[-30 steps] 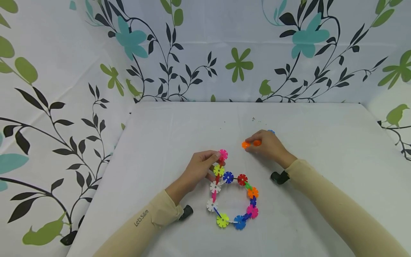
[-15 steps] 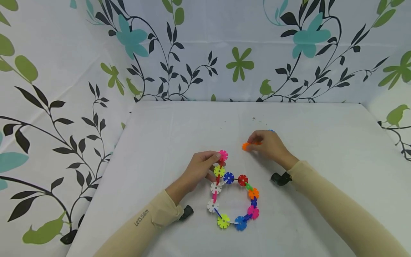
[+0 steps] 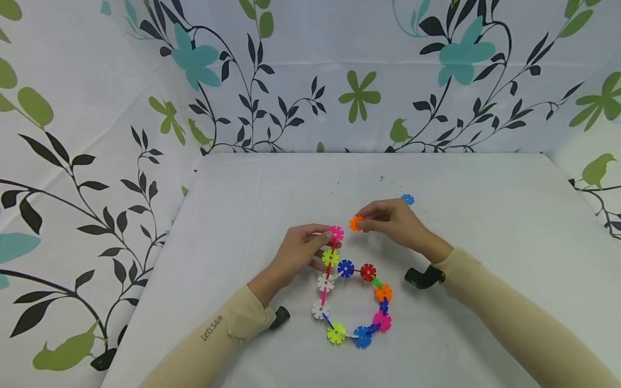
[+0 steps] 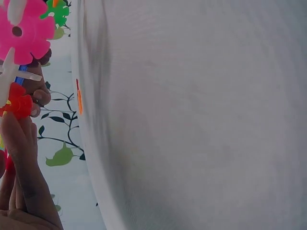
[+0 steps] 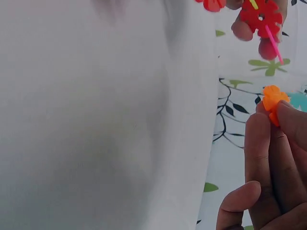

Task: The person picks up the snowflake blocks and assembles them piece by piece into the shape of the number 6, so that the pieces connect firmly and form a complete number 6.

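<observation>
In the head view my left hand (image 3: pixel 303 250) pinches a pink notched flower disc (image 3: pixel 336 234) at the top end of a linked chain. Below that disc hang a red piece and a yellow disc (image 3: pixel 331 257). The chain loops into a ring of colourful discs, among them a red one (image 3: pixel 367 272) and a light blue one (image 3: pixel 361 337). My right hand (image 3: pixel 395 223), just right of the pink disc, pinches an orange flower disc (image 3: pixel 356 223) between thumb and fingers. The right wrist view shows that orange disc (image 5: pixel 276 98) at the fingertips, apart from the chain.
A loose blue disc (image 3: pixel 408 199) lies on the white table (image 3: pixel 495 226) behind my right hand. A dark wrist camera (image 3: pixel 424 277) sits under the right cuff, another (image 3: pixel 280 318) by the left cuff. A leaf-patterned cloth (image 3: pixel 291 70) stands behind the table.
My right hand has moved left with the orange disc, closer to the pink one, and the blue disc behind it shows more fully. The left hand keeps its hold in place.
</observation>
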`<state>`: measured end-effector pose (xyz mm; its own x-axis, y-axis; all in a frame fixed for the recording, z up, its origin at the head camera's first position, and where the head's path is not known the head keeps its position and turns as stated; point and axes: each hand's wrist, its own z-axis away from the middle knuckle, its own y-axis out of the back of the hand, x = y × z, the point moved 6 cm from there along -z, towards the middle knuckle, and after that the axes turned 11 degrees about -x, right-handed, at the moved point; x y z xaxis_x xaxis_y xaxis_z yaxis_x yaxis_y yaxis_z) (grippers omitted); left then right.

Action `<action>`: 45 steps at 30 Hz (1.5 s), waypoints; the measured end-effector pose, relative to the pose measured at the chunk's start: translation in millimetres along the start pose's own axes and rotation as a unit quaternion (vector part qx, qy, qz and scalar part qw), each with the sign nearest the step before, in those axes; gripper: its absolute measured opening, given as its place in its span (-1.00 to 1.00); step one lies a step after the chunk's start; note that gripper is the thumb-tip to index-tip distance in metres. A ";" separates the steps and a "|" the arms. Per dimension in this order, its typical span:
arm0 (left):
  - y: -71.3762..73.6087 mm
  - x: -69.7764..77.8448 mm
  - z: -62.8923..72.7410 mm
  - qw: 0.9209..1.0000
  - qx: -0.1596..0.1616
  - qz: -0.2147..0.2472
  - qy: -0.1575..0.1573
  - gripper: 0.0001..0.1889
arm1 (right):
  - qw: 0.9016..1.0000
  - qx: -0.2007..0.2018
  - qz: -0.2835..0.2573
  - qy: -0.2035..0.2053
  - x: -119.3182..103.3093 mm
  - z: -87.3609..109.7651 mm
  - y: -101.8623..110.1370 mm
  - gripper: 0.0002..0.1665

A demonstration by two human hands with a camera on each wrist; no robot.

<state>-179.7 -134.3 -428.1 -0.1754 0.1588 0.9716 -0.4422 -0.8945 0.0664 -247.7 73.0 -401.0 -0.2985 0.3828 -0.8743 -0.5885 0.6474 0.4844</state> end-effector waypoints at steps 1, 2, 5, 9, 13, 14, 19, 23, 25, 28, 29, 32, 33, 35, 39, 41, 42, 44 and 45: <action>0.2 -0.1 0.2 1.000 0.002 0.000 0.000 -0.65 | 1.000 0.001 -0.004 0.003 -1.9 0.1 -1.3 -0.78; 0.4 -0.1 0.3 1.000 0.004 0.002 0.001 -0.65 | 1.000 0.001 -0.008 0.006 -3.5 0.3 -2.5 -0.79; 0.7 -0.2 0.3 1.000 0.007 0.005 -0.002 -0.65 | 1.000 0.003 -0.014 0.013 -5.8 0.8 -5.2 -0.81; 1.4 0.1 0.2 1.000 0.008 -0.001 -0.004 -0.66 | 1.000 -0.001 -0.018 0.024 -7.0 0.2 -8.0 -0.81; 1.2 0.2 -0.2 1.000 0.009 -0.012 -0.005 -0.67 | 0.999 -0.010 -0.028 0.035 -9.1 -1.5 -11.3 -0.81; 1.0 0.1 -0.3 1.000 0.010 -0.015 -0.004 -0.67 | 0.999 -0.012 -0.032 0.039 -9.6 -2.1 -12.2 -0.81; 0.6 -1.8 -1.3 1.000 0.006 -0.019 -0.001 -0.68 | 0.998 -0.020 -0.036 0.057 -11.1 -4.7 -15.9 -0.83; 0.7 -2.4 -1.4 1.000 0.003 -0.018 -0.001 -0.69 | 0.998 -0.022 -0.026 0.061 -12.0 -6.0 -16.8 -0.84; 0.6 -2.4 -1.2 1.000 0.002 -0.016 -0.001 -0.71 | 0.998 -0.022 -0.021 0.059 -12.6 -6.1 -16.9 -0.85; 0.1 -2.6 -1.2 1.000 0.000 -0.012 0.000 -0.71 | 0.998 -0.024 -0.017 0.055 -12.9 -6.1 -17.8 -0.85; 0.0 -2.6 -1.1 1.000 0.000 -0.011 0.000 -0.71 | 0.998 -0.025 -0.015 0.055 -13.1 -6.1 -18.0 -0.84; -0.4 -2.7 -1.6 1.000 -0.001 -0.011 -0.002 -0.71 | 0.998 -0.027 -0.016 0.055 -13.7 -6.3 -18.9 -0.84; -0.5 -2.8 -1.9 1.000 -0.001 -0.011 -0.003 -0.71 | 0.998 -0.027 -0.018 0.055 -13.7 -6.5 -19.1 -0.84; -0.6 -2.8 -2.3 1.000 -0.001 -0.011 -0.004 -0.71 | 0.998 -0.027 -0.023 0.055 -13.6 -6.2 -19.4 -0.84; -1.0 -3.0 -2.6 1.000 -0.005 -0.011 -0.006 -0.71 | 0.998 -0.029 -0.038 0.050 -12.5 -5.1 -20.3 -0.83; -1.3 -2.9 -2.3 1.000 -0.006 -0.011 -0.005 -0.71 | 0.997 -0.030 -0.044 0.047 -12.1 -4.1 -20.6 -0.82; -1.4 -2.8 -2.2 1.000 -0.006 -0.012 -0.005 -0.71 | 0.997 -0.030 -0.045 0.046 -11.7 -3.6 -20.7 -0.82; -1.7 -2.6 -2.0 1.000 -0.006 -0.013 -0.005 -0.71 | 0.997 -0.026 -0.049 0.045 -10.9 -2.8 -20.6 -0.82; -1.8 -2.6 -1.9 1.000 -0.006 -0.013 -0.004 -0.71 | 0.997 -0.024 -0.053 0.044 -10.3 -2.5 -20.6 -0.82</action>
<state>-180.2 -132.3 -431.2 -0.1559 0.1780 0.9716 -0.4573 -0.8849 0.0887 -234.4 54.1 -402.1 -0.2964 0.2523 -0.9212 -0.6556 0.6476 0.3883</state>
